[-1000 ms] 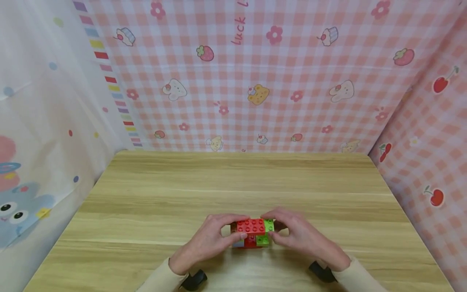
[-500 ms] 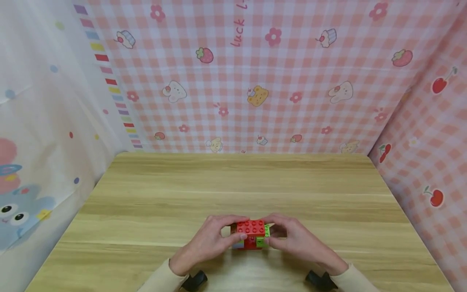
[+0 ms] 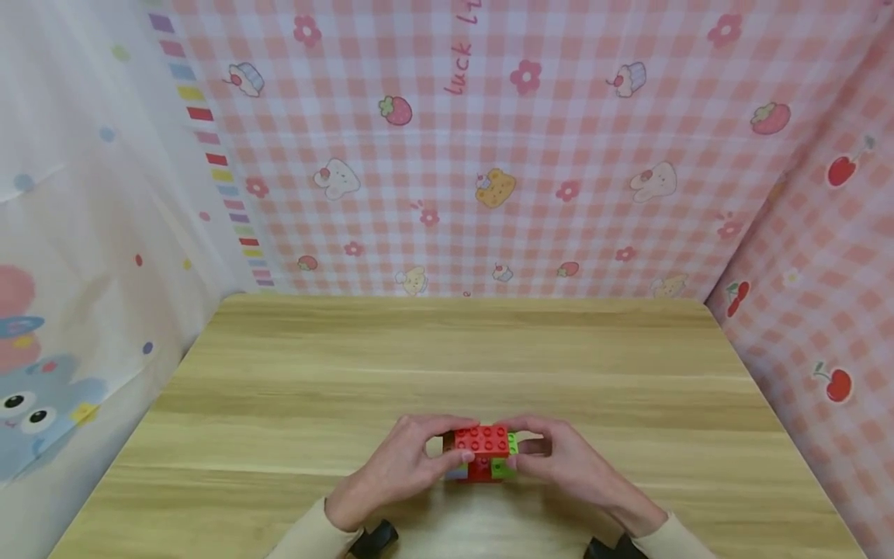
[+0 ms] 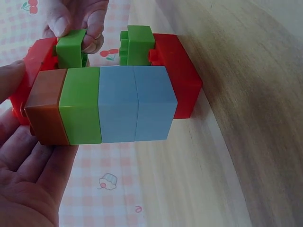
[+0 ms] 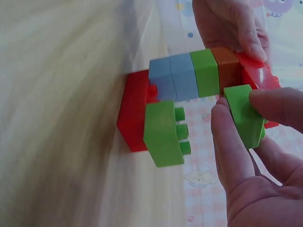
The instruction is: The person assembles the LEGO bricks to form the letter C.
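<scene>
A toy-brick frame stands on the table in front of me. Its red base brick carries a column of two blue bricks, a green brick and a brown brick. Across the column's top lies a red eight-stud brick, which my left hand grips between thumb and fingers. My right hand pinches a loose-side green brick right at the underside of the top red brick's right end. Below it, another green brick sits on the base, studs up, with a gap between the two.
The wooden table reaches back to a pink checked cloth. Patterned cloths hang on the left and right sides. Black wrist bands show under both light sleeves.
My right hand has moved left with its green brick, so less of that brick shows beyond the top red brick. The left hand keeps its grip; the head view has tilted slightly.
</scene>
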